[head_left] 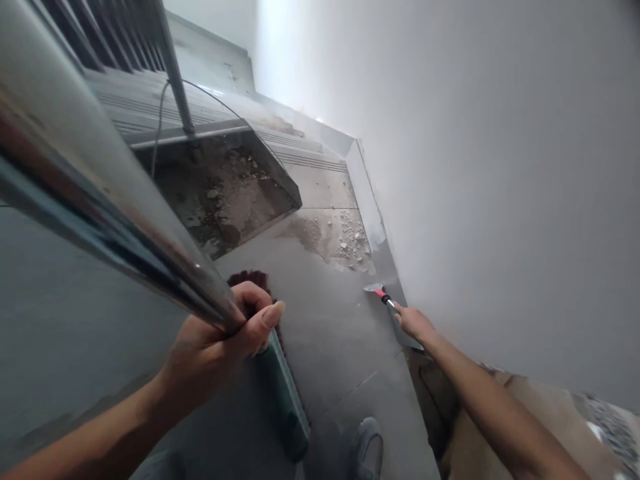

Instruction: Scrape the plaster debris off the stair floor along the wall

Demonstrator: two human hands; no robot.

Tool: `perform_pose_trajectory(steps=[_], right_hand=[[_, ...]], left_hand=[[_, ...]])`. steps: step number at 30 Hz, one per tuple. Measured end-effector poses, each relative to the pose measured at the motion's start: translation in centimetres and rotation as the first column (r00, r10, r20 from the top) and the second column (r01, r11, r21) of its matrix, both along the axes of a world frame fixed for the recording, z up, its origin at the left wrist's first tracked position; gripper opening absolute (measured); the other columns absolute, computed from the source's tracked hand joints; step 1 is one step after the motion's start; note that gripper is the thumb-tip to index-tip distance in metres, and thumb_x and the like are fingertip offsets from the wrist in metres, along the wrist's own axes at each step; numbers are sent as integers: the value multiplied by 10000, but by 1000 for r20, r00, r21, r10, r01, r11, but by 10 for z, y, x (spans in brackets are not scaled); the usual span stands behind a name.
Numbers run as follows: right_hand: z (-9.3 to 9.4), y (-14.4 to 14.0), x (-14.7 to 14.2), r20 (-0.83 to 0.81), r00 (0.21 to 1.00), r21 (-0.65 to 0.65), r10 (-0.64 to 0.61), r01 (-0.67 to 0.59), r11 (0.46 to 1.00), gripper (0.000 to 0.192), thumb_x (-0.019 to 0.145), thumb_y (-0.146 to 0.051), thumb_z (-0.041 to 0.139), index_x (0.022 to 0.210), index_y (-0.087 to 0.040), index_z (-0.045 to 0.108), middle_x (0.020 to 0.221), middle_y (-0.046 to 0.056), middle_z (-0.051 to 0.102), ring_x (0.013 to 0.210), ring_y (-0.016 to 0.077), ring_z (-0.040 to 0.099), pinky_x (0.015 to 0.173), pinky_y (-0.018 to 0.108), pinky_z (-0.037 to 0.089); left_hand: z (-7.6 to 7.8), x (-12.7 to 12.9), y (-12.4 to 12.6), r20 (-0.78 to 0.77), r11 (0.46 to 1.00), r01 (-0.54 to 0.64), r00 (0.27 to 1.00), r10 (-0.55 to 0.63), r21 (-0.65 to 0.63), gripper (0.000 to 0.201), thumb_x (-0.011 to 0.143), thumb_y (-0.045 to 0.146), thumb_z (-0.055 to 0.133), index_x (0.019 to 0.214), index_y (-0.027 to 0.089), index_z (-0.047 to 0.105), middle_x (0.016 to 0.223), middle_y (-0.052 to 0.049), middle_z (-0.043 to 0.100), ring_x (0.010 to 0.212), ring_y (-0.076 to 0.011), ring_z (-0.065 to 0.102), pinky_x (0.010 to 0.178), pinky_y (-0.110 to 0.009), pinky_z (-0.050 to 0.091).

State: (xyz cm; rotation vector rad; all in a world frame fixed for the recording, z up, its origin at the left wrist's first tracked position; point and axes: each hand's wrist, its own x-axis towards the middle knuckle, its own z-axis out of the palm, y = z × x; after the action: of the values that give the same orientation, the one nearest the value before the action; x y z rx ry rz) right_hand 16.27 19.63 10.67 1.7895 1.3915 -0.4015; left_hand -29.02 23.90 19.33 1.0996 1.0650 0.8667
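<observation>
My right hand (413,323) is closed on the scraper (379,292), which runs up and left from my knuckles, its blade on the floor (330,333) beside the skirting (373,213). My left hand (220,340) grips the rail (100,193), the broom (283,387) just beneath it.

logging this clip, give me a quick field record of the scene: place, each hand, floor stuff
place: stair landing beside a white wall
left hand: grip closed around a shiny metal pole
right hand: holds a red-handled scraper, blade low by the grey baseboard
broom head: green, dark bristles, on the floor under the left hand
rubble: bits and dust on the floor ahead
shoe: grey, bottom edge
</observation>
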Motion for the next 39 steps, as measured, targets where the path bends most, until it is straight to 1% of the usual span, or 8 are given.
perform_pose_trajectory(steps=[4,7,12,18,24,30,36,39], right_hand=[[8,-12,8,-27,998,-26,62,-63,998,441,867,-327,338,1306,-305,361,936,88,671,854,204,622,634,247,363],[-5,-23,6,-4,999,-2,45,-45,999,466,879,-321,308,1344,-285,303,913,95,676,833,202,629,628,249,362],[-26,-4,1,-11,1000,112,27,-25,993,482,879,-327,307,1354,-252,282,938,116,665,842,208,629,613,250,361],[-25,-40,29,-83,995,53,46,-42,998,484,896,-331,275,1373,-260,237,869,117,673,807,221,637,625,264,376],[-32,23,7,-110,993,135,45,-30,990,489,894,-331,295,1372,-282,202,969,133,641,878,230,618,667,286,403],[-33,-16,22,-128,991,90,31,-20,996,487,894,-310,274,1375,-256,223,875,130,662,823,236,633,645,289,408],[-35,76,-9,-156,988,164,22,4,986,475,881,-287,306,1352,-254,252,982,139,635,897,239,611,674,292,412],[-30,60,-4,-158,987,154,27,-2,988,475,884,-322,309,1353,-291,241,975,127,635,877,236,616,653,284,409]], left_hand=[[1,2,-3,-3,1000,-18,1000,18,5,256,768,364,512,588,183,492,490,42,443,466,-84,439,445,-200,379],[3,3,-4,3,999,-40,999,40,-1,268,767,359,518,572,180,483,500,40,450,475,-81,438,457,-200,377],[1,11,-3,10,994,-103,995,104,-46,260,779,356,517,591,180,482,473,52,432,460,-70,409,447,-191,347],[-7,20,-5,-2,996,-64,998,64,-56,251,793,345,521,606,180,491,485,50,434,470,-66,409,456,-189,344],[-1,36,-1,15,996,-78,997,79,-39,260,784,354,530,590,187,490,488,52,427,480,-71,415,478,-201,356],[1,44,-3,-18,997,-36,999,34,-66,264,772,357,544,582,180,493,495,42,424,480,-75,415,466,-208,351],[-5,55,-3,3,996,-72,997,72,-62,236,796,364,517,648,187,468,484,52,401,476,-80,411,479,-218,351],[-9,57,-2,-23,992,-102,995,100,-80,226,783,383,528,674,195,467,474,59,398,471,-83,408,463,-205,353]])
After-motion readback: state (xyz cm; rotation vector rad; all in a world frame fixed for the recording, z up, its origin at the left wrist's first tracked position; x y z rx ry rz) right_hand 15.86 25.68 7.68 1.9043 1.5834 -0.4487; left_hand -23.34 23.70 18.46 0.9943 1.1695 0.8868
